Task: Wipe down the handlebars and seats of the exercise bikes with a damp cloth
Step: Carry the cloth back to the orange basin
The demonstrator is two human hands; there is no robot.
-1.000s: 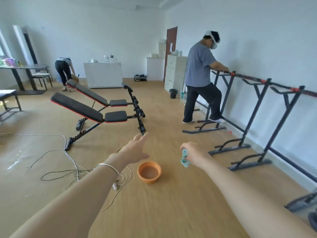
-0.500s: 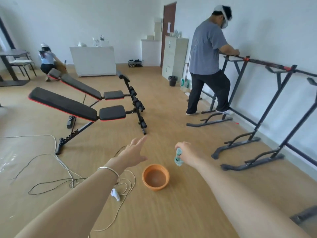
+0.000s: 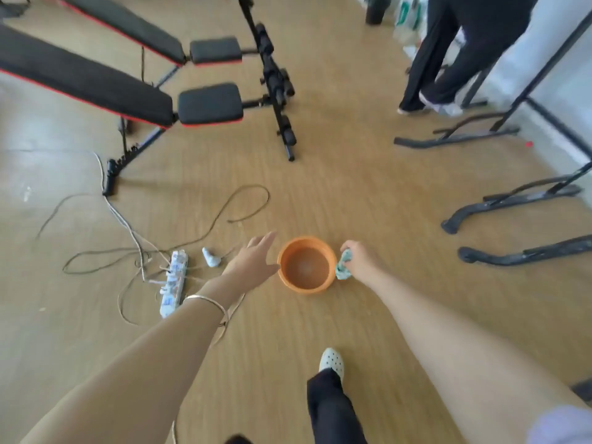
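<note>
As the person bent lower than a second before, both hands had come down beside the orange bowl on the floor. The left hand neared its rim with a released grip, fingers straight. The right hand grasped the green cloth at the bowl's right edge. Wetting the cloth looked next. Nothing solid lay in the bowl, and water could not be confirmed.

Orange bowl set on wood floor. Left hand extended, fingers straight, beside bowl's left rim. Crumpled cloth gripped by right hand at right rim. Power strip and cables laid at left.
</note>
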